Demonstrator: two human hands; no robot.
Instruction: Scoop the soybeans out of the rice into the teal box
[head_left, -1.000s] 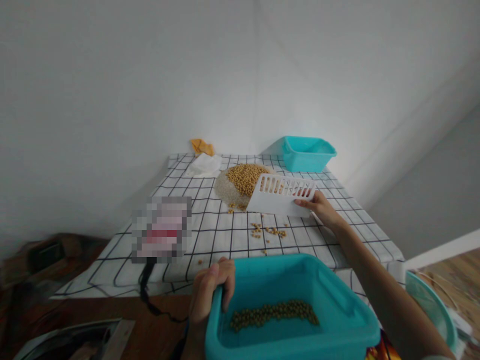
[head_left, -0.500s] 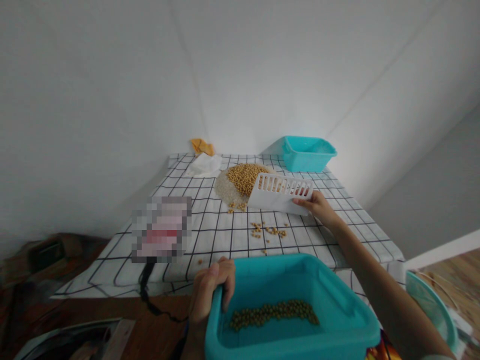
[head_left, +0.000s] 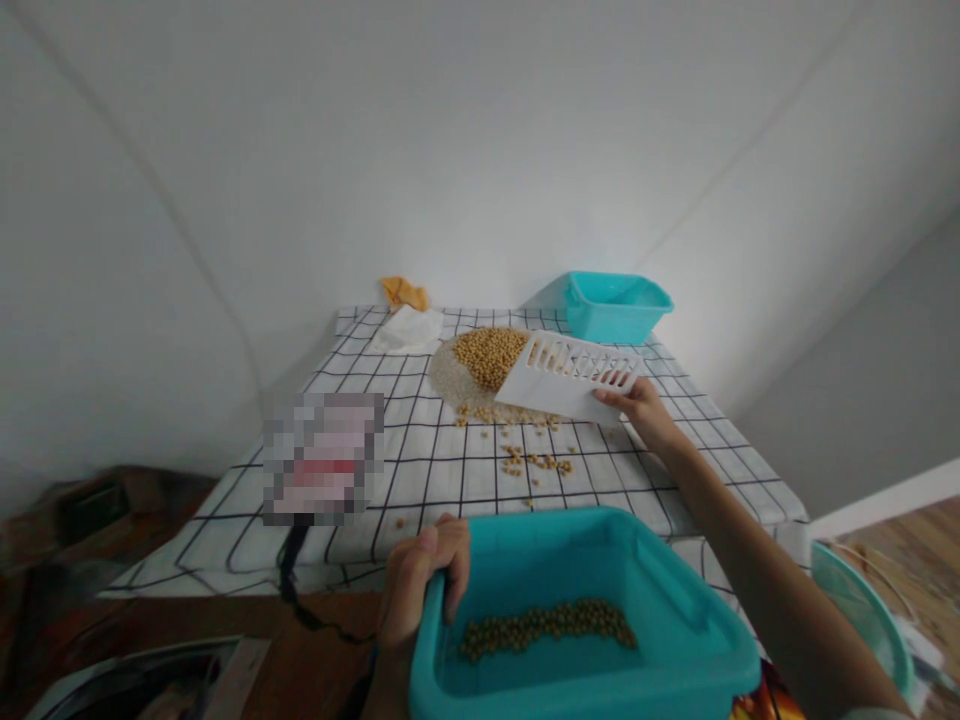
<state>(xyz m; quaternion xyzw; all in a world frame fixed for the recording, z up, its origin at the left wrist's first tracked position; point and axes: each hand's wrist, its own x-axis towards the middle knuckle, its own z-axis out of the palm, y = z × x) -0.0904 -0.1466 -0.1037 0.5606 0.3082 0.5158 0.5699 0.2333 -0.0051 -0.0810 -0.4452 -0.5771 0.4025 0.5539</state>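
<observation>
My left hand (head_left: 426, 568) is wrapped over the left rim of a turquoise plastic basin (head_left: 694, 575) at the table's near edge. A band of round beans (head_left: 547, 628) lies on its bottom. My right hand (head_left: 643, 410) grips the right end of a white slotted plastic basket (head_left: 559, 388), fingers partly hidden behind it. The basket is tilted on its side, its left end against a heap of yellow soybeans (head_left: 489, 358). Pale fine grains (head_left: 448, 378) spread around the heap. Loose soybeans (head_left: 551, 463) lie scattered between basket and basin.
A second turquoise basin (head_left: 619, 322) stands at the back right of the checked tablecloth (head_left: 420, 470). At the back left are a white cloth or bag (head_left: 411, 330) and an orange cloth (head_left: 405, 293). A blurred-out item (head_left: 324, 458) with a black strap lies front left.
My right hand has lifted the white basket slightly and shifted it right, tilting it more. Pale grains and several more loose soybeans now show under its lower edge. My left hand stays on the basin.
</observation>
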